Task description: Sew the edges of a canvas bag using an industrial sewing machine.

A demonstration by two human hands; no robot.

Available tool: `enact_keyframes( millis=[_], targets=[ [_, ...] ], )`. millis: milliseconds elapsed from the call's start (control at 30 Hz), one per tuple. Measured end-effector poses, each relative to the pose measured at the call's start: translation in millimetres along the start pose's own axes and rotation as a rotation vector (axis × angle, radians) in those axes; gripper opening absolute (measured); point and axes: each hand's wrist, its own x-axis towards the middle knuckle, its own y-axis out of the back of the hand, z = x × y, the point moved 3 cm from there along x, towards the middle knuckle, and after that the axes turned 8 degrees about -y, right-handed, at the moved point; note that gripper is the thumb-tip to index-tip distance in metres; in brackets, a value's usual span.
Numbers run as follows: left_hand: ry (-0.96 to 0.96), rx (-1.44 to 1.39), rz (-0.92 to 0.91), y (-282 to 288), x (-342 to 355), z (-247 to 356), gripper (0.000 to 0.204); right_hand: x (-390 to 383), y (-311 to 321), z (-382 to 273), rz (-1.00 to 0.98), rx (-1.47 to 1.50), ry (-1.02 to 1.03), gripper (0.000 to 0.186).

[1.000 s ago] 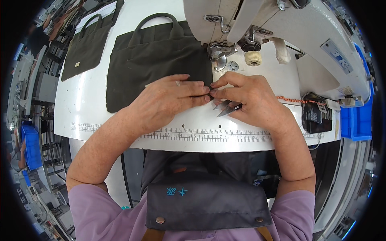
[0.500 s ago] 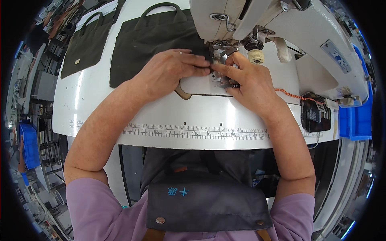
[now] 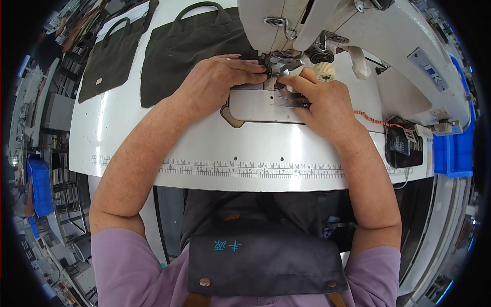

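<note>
A dark olive handbag (image 3: 199, 38) with a loop handle lies on the table, its right part under the sewing machine head. My left hand (image 3: 217, 77) rests at its lower right edge, fingers together and closed on the fabric beside the presser foot (image 3: 276, 61). Small metal thread snips (image 3: 294, 100) are held in my right hand (image 3: 327, 100), blades pointing left over the machine's bed plate. The right index fingertip points toward the needle area, just right of the left fingertips. The fabric under the left hand is hidden.
A second dark bag (image 3: 110, 64) lies farther left. The white machine arm (image 3: 409, 46) stands on the right, near a black box (image 3: 404, 146) with an orange cord (image 3: 376, 120). A printed ruler (image 3: 245, 169) runs along the table front. Blue bins (image 3: 452, 148) stand beyond.
My right hand has drawn slightly right and down from the needle area, bringing the snips along. My left hand has stayed nearly in place on the handbag.
</note>
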Motion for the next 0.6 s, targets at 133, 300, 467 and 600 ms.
enact_keyframes(
  millis=[133, 300, 467, 600],
  targets=[
    [-0.003, 0.018, 0.005, 0.0, 0.0, 0.9, 0.050, 0.7, 0.6, -0.1, 0.000, 0.005, -0.001, 0.049],
    [0.002, 0.018, 0.018, -1.3, 0.0, -0.7, 0.047, 0.6, -0.4, 0.8, 0.015, 0.050, 0.006, 0.047],
    [0.014, 0.025, 0.025, -1.1, 0.8, 1.1, 0.046, 0.5, 0.9, -0.2, 0.008, 0.041, -0.005, 0.047],
    [0.021, 0.039, 0.012, -2.1, 0.2, -0.4, 0.046, 1.8, 1.2, 0.8, -0.011, 0.043, -0.003, 0.045]
  ],
)
